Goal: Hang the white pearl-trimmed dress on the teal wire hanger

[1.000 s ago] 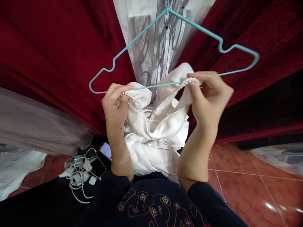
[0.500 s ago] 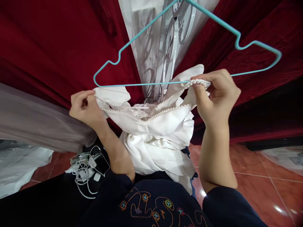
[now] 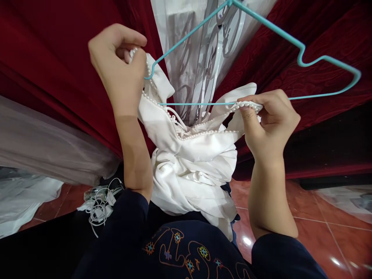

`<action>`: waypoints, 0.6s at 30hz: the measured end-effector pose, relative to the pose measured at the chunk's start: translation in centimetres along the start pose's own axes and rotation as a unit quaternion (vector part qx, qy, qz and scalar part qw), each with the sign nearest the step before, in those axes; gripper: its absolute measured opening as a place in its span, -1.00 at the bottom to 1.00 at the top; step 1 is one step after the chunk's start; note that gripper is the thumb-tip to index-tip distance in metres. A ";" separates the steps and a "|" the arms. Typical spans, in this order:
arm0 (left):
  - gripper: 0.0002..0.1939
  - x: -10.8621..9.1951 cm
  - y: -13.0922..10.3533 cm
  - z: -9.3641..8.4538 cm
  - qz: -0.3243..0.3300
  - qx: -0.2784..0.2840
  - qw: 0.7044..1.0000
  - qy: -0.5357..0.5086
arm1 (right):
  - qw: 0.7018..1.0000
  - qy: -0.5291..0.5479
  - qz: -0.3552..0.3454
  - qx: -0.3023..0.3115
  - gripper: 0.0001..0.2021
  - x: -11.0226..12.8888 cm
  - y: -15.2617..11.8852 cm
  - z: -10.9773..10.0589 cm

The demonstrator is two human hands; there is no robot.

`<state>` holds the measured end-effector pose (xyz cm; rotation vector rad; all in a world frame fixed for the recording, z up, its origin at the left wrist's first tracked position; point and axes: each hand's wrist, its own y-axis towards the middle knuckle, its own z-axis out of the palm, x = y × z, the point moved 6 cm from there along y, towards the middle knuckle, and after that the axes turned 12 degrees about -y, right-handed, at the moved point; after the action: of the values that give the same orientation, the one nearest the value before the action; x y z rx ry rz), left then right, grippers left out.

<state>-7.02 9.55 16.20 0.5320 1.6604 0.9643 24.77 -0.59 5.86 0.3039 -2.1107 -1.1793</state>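
- Clamping one strap of the white dress in left hand
- Pinching the other strap in right hand
- Holding dress bunched before dark shirt, lengthwise and neckline-first toward the hanger

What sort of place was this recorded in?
Possibly a bridal or dress shop, though a home can't be ruled out: a white pearl-trimmed dress with a turquoise hanger, deep red curtains, and gauzy white fabric near the floor.

1. Passage: inside turquoise hanger frame, above lower bar.
2. Obstruction, hanger's left corner: left hand, pearl-trimmed dress strap.
3. Obstruction, hanger's lower edge: right hand; right corner projects beyond.
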 end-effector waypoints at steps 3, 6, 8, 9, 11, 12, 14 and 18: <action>-0.51 -1.9 -2.6 1.7 0.008 0.102 0.990 -0.100 | 1.000 0.008 -0.016 -0.010 -0.82 -0.1 0.0 -0.1; -0.61 -4.6 -5.7 1.2 0.072 0.050 0.974 -0.207 | 0.999 0.031 -0.013 -0.010 -0.80 -0.4 -0.1 0.0; -0.71 -5.2 -8.1 0.4 0.042 -0.050 0.964 -0.256 | 0.999 0.040 0.000 -0.009 -0.80 -0.6 -0.1 0.2; -0.77 -5.0 -9.3 0.5 -0.009 -0.064 0.957 -0.284 | 0.999 0.041 0.005 -0.010 -0.81 -0.6 -0.2 0.3; -0.73 -4.2 -12.0 1.6 -0.136 -0.041 0.938 -0.315 | 0.999 0.038 0.011 -0.014 -0.83 -0.6 -0.2 0.4; -0.73 -3.8 -13.3 2.3 -0.200 -0.012 0.924 -0.325 | 0.999 0.035 0.012 -0.017 -0.83 -0.5 -0.2 0.4; -0.72 -3.0 -15.5 3.8 -0.296 0.035 0.884 -0.359 | 0.999 0.034 0.011 -0.024 -0.84 -0.3 -0.3 0.5; -0.55 -2.7 -16.6 5.8 -0.332 0.021 0.827 -0.452 | 0.998 0.037 0.008 -0.047 -0.83 -0.1 -0.5 0.8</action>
<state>1.44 -0.05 3.88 0.3071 0.8615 0.0823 24.26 -0.27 5.06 0.2826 -1.9844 -1.2345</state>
